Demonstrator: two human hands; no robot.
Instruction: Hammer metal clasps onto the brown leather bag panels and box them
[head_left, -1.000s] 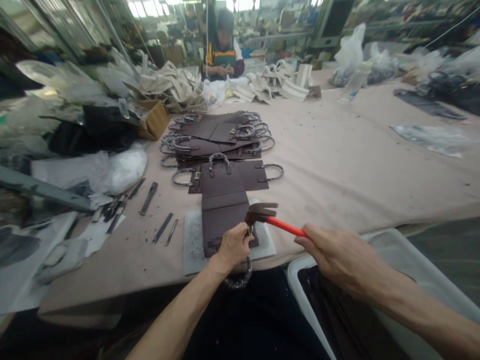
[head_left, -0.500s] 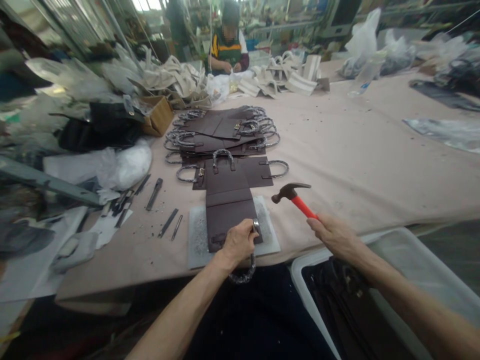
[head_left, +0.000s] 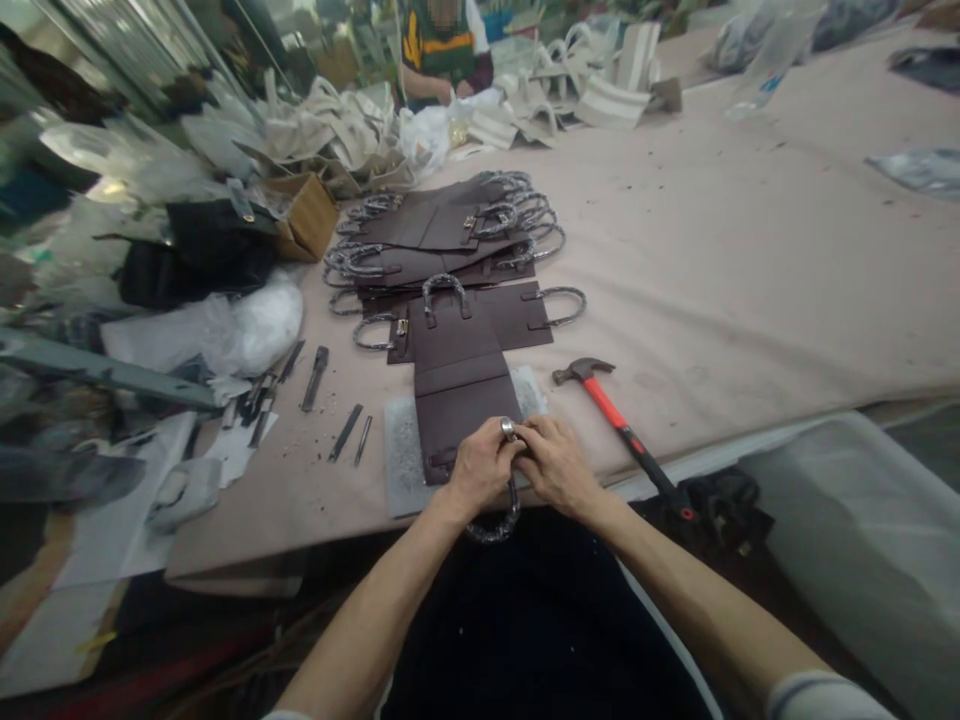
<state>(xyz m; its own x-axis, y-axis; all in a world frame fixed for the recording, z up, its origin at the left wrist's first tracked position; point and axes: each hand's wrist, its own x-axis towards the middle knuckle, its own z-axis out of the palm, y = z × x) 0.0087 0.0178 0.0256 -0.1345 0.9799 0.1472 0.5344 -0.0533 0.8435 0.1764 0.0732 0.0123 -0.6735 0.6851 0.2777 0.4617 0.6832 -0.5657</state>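
Observation:
My left hand (head_left: pixel 484 465) is closed around a short metal tool with a round, shiny top (head_left: pixel 508 428), at the near right corner of a dark brown leather bag panel (head_left: pixel 459 375). My right hand (head_left: pixel 559 462) meets it there, fingertips pinched together beside the tool; what they hold is hidden. The panel lies on a grey slab (head_left: pixel 403 475), and its wrapped handle (head_left: pixel 495 530) hangs over the table edge below my hands. To the right, a claw hammer (head_left: pixel 619 425) with a red and black handle lies on the table, its handle end past the edge.
Several more brown panels with wrapped handles (head_left: pixel 442 220) are stacked beyond. Left of the slab lie a thin metal rod (head_left: pixel 363 440), a flat bar (head_left: pixel 346 432) and a dark punch (head_left: pixel 316 378). A pale bin (head_left: pixel 847 520) stands at right. Across the table sits a co-worker (head_left: pixel 446 60).
My right hand has put the hammer down on the table and come over beside my left hand at the panel's corner. The view has tilted down slightly.

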